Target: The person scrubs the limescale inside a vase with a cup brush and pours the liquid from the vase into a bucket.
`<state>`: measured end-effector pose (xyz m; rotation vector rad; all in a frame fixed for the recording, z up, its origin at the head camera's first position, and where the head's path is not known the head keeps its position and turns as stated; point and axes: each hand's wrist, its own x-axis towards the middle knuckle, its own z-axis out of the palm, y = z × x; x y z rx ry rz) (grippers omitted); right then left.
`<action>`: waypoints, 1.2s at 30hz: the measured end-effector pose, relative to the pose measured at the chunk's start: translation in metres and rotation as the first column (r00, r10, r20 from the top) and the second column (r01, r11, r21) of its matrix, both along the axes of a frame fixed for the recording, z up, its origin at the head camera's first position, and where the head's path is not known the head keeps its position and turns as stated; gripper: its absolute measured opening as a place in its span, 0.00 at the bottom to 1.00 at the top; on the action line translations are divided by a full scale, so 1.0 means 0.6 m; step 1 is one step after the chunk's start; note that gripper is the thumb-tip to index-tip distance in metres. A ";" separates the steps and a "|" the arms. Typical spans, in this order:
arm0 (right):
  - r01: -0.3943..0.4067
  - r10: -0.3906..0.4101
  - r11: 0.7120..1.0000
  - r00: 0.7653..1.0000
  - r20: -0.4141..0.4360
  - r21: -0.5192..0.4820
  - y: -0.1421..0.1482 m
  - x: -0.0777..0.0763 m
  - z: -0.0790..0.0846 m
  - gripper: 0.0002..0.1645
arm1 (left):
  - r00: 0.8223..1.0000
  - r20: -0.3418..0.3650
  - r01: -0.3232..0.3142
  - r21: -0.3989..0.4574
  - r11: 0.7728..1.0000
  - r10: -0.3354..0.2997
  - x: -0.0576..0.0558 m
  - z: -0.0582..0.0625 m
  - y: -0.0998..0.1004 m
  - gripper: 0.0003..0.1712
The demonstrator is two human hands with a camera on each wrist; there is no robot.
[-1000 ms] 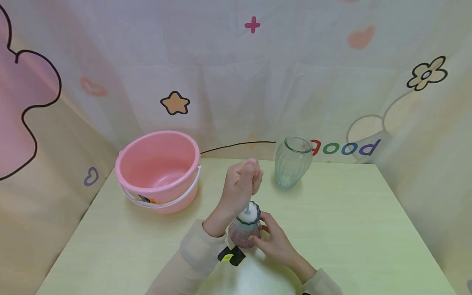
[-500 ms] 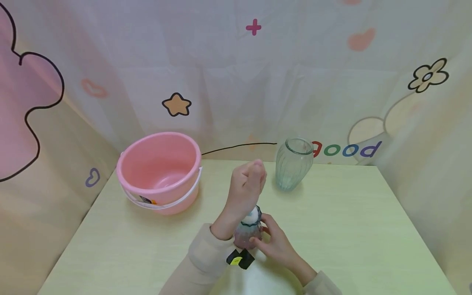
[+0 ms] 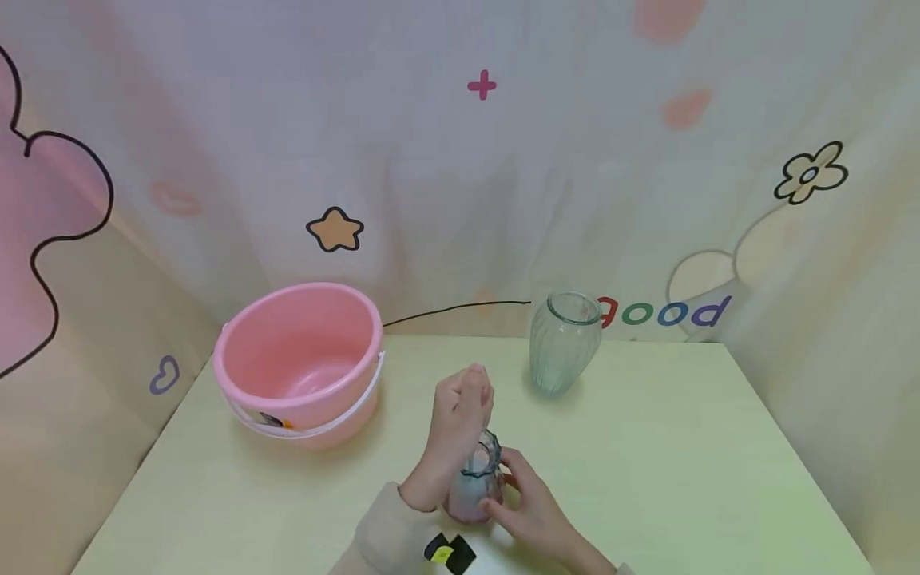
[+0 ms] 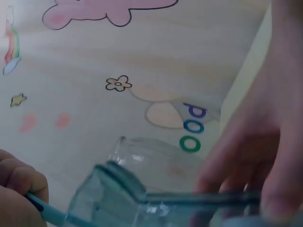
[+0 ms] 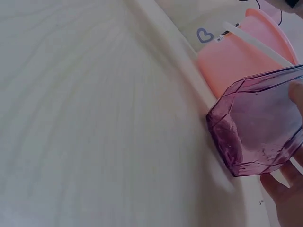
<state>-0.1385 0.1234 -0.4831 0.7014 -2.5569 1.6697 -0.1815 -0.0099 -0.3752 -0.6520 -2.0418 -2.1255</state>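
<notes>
In the head view my left hand (image 3: pixel 460 415) is fisted above a small faceted glass vase (image 3: pixel 474 499), teal at the rim and purple at the base. The left wrist view shows that fist gripping the light-blue handle (image 4: pixel 53 215) of a bottle brush, which runs toward the vase's mouth. Its head is not clearly visible. My right hand (image 3: pixel 532 507) holds the vase from the right, thumb in front and fingers behind. In the right wrist view the vase's purple lower part (image 5: pixel 265 123) shows, with fingers around its far end.
A pink bucket (image 3: pixel 309 319) with a white handle stands at the back left of the table (image 3: pixel 661 447). Behind the hands, at the back right, is a taller clear ribbed glass vase (image 3: pixel 564 351). A printed curtain (image 3: pixel 431 176) hangs along the table's back edge.
My left fist has moved down toward the vase, and the white brush head seen at its mouth has gone lower inside. My right hand keeps its hold. The head view has tilted up.
</notes>
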 end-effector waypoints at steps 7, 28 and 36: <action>0.005 -0.008 0.999 0.994 -0.107 -0.033 -0.009 0.012 -0.003 0.34 | 0.996 -0.085 0.035 0.039 0.999 -0.032 0.007 -0.013 0.001 0.24; -0.001 0.004 0.999 0.998 -0.067 0.035 0.006 -0.019 -0.061 0.38 | 0.999 -0.029 0.018 0.061 0.998 -0.016 -0.001 -0.022 0.006 0.23; -0.016 0.019 0.999 0.995 -0.094 0.037 0.005 -0.021 -0.068 0.41 | 0.998 -0.033 0.049 0.049 0.998 -0.047 -0.002 -0.028 0.008 0.22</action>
